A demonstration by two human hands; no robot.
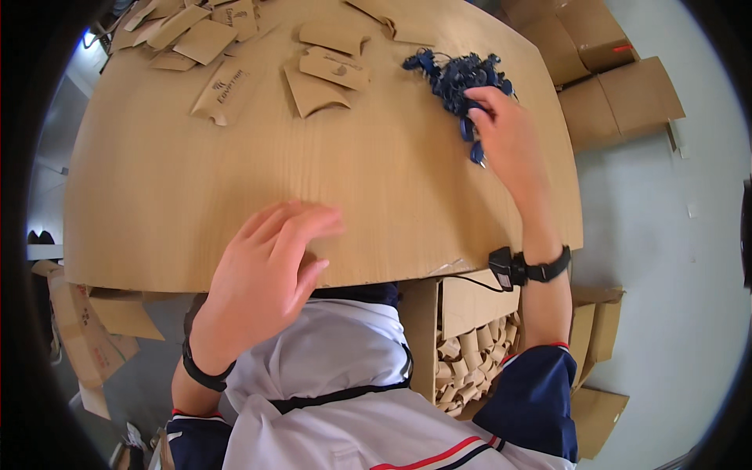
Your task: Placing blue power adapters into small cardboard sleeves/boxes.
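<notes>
The bench (376, 211) carries the work, with its far edge taken as 12 o'clock. Cardboard boxes (619, 106) stand past its rim at 2 to 3 o'clock. A wooden bin (423, 337) at 5 o'clock, below the near edge, contains many small brown card pieces (474, 356).

Progress (a judgement from the layout only): partway. The pieces in the bin appear to be a gathered batch; whether they are finished cannot be confirmed. Card sleeves left on the bench are as follows: a heap (205, 39) at 11 o'clock, a single sleeve (222, 94) at 10 o'clock, and a small group (333, 69) at 12 o'clock. None is in either hand.

Left hand (262, 266): at 7 o'clock, over the near part of the bench. Fingers loosely curled, thumb apart, nothing held; fingertips blurred.

Right hand (513, 145): at 2 o'clock, at the near side of the dark blue pile (458, 74). Thumb and index finger are close together against the blue loops; a firm pinch cannot be confirmed. Much of the pile remains, tangled. The smallest item, a blue loop (476, 152), lies just below the thumb.
</notes>
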